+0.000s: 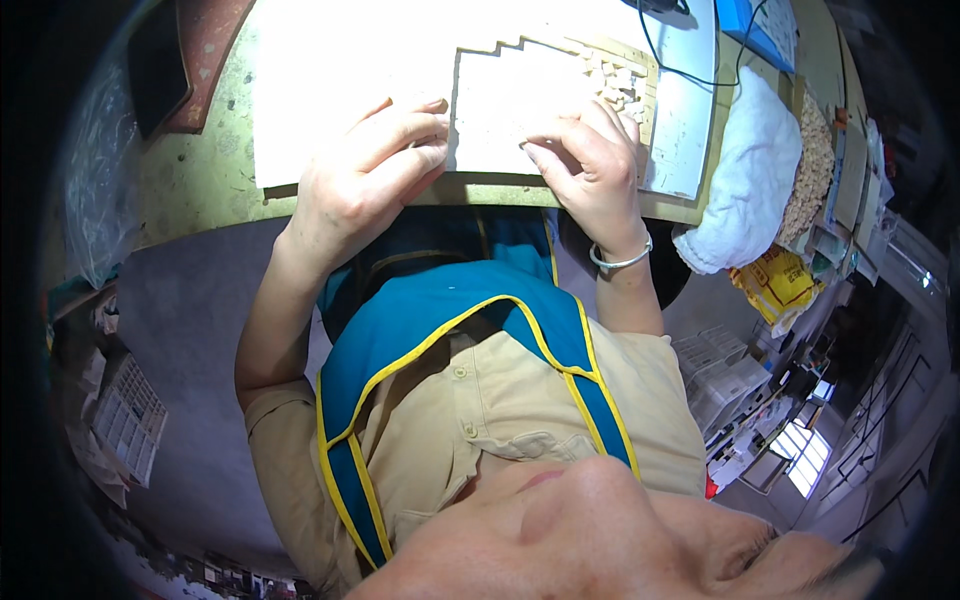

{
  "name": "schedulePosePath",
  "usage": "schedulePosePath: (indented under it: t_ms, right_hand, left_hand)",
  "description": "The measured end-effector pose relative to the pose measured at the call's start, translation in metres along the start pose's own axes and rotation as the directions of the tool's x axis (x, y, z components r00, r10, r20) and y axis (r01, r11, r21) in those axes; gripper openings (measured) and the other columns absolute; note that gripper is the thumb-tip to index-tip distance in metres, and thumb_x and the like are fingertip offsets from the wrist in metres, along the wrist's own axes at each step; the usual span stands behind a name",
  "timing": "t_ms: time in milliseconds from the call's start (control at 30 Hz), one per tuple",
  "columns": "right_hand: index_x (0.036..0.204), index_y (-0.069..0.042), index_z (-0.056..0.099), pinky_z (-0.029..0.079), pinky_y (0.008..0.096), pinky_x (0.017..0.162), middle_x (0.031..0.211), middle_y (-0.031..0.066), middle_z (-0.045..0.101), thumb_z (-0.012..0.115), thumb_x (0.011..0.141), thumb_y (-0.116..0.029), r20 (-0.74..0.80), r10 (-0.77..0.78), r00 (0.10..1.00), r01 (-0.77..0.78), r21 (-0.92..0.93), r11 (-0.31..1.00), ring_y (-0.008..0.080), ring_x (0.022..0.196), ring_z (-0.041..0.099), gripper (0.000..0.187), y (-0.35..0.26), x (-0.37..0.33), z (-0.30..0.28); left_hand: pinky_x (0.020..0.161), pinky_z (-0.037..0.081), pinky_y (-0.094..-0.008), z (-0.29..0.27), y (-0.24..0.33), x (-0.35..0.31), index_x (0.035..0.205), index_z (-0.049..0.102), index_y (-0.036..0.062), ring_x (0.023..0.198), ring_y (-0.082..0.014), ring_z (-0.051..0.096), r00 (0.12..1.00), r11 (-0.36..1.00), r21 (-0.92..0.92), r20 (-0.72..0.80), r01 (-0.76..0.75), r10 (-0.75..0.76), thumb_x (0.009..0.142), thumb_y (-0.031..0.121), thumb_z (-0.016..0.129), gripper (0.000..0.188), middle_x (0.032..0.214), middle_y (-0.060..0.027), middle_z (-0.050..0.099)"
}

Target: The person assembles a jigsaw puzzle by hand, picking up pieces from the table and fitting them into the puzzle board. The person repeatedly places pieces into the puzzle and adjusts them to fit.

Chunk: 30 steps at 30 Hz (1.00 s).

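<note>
Well, small pcs (618, 82) far R in pale tray (649, 105)
L hand (375, 165) & R hand (603, 160): fingers bent, can't tell if grasping; best steady tray, handle pcs lightly

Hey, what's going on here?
Someone in a teal apron has both hands at what looks like a shallow tray, brightly lit. The left hand is beside its left edge; the right hand is curled over its near right part. Small pale pieces lie toward its far right. I can't tell whether either hand holds anything.

Hands (368, 168) (598, 160) apart, fingers (408, 128) bent
</note>
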State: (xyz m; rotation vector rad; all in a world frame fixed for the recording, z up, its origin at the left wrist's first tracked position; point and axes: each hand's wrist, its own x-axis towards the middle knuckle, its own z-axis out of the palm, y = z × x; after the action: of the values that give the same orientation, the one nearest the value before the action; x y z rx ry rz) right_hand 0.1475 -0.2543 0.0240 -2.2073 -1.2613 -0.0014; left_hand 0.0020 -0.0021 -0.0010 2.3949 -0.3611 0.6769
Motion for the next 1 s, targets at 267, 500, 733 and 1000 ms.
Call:
schedulePosePath:
  t_ms: [267, 500, 733, 1000]
  right_hand:
    - [0.098, -0.013, 0.082, 0.04, 0.0432, 0.092, 0.098, 0.0043, 0.071, 0.088, 0.089, -0.017, 0.017, 0.015, 1.0, -0.015, 0.004, 1.0, 0.0247, 0.102, 0.067, 0.011, -0.004, 0.002, 0.0]
    - [0.1, -0.013, 0.081, 0.042, 0.0408, 0.097, 0.103, 0.0056, 0.073, 0.089, 0.087, -0.018, -0.026, 0.017, 1.0, -0.019, -0.092, 0.996, 0.0238, 0.108, 0.068, 0.016, 0.011, 0.003, -0.009]
    - [0.102, -0.011, 0.082, 0.052, 0.0342, 0.068, 0.094, 0.0035, 0.076, 0.091, 0.083, -0.005, -0.559, 0.143, 0.817, -0.354, -0.291, 0.889, 0.0204, 0.07, 0.06, 0.022, 0.075, 0.033, -0.092]
    - [0.104, -0.01, 0.083, 0.053, 0.0406, 0.085, 0.104, 0.0057, 0.077, 0.087, 0.086, -0.009, -0.259, 0.148, 0.954, -0.181, -0.107, 0.978, 0.0258, 0.095, 0.074, 0.018, 0.054, 0.014, -0.052]
  left_hand:
    - [0.107, 0.061, -0.0491, 0.0, -0.001, -0.001, 0.102, 0.076, 0.0037, 0.125, -0.0312, 0.076, 1.0, 1.0, 0.009, 0.007, -0.008, 0.008, 0.087, 0.004, 0.083, 0.017, 0.116, -0.0118, 0.079]
    - [0.106, 0.061, -0.0506, -0.001, 0.002, 0.001, 0.1, 0.077, 0.0036, 0.124, -0.0315, 0.077, 1.0, 1.0, -0.003, 0.006, 0.01, -0.01, 0.087, 0.002, 0.084, 0.016, 0.116, -0.0121, 0.079]
    - [0.107, 0.061, -0.0502, -0.002, 0.006, 0.006, 0.099, 0.078, 0.0038, 0.123, -0.0311, 0.077, 1.0, 1.0, 0.002, 0.013, 0.022, -0.022, 0.086, 0.001, 0.085, 0.015, 0.115, -0.0122, 0.079]
    - [0.108, 0.06, -0.049, -0.001, 0.006, 0.005, 0.098, 0.079, 0.0044, 0.123, -0.0313, 0.077, 1.0, 0.999, 0.009, 0.005, 0.031, -0.031, 0.085, 0.0, 0.085, 0.016, 0.115, -0.0121, 0.079]
